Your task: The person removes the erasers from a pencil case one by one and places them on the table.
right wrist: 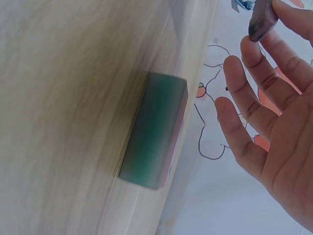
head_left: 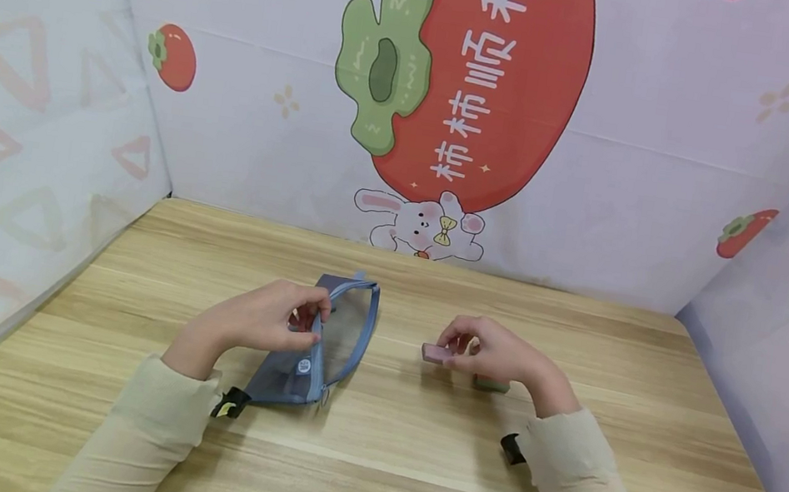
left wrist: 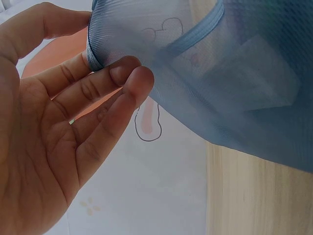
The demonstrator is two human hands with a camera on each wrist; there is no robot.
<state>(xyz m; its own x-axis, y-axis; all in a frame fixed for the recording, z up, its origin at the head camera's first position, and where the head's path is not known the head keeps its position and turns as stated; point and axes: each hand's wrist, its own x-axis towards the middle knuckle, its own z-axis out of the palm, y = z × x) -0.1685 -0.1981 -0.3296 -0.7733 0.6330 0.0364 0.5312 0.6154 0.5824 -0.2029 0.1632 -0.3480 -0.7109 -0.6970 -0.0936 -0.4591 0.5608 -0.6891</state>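
My left hand [head_left: 262,316] pinches the zipped edge of a blue mesh zip pouch [head_left: 273,382], whose mouth gapes toward the right. Through the mesh in the left wrist view, a pale rectangular item [left wrist: 254,73] shows inside the pouch; its kind is unclear. Between thumb and fingertips my right hand [head_left: 500,353] holds a small pinkish block [head_left: 434,353] above the table, to the right of the pouch. Below that hand lies a green block [head_left: 491,384], which the right wrist view shows as a long box with a pinkish side, apart from the fingers.
The wood-grain table [head_left: 361,485] runs back to a white printed backdrop [head_left: 249,150] with persimmon and rabbit drawings. Pale panels stand along the left and right sides. A black strap [head_left: 232,403] is at the left cuff.
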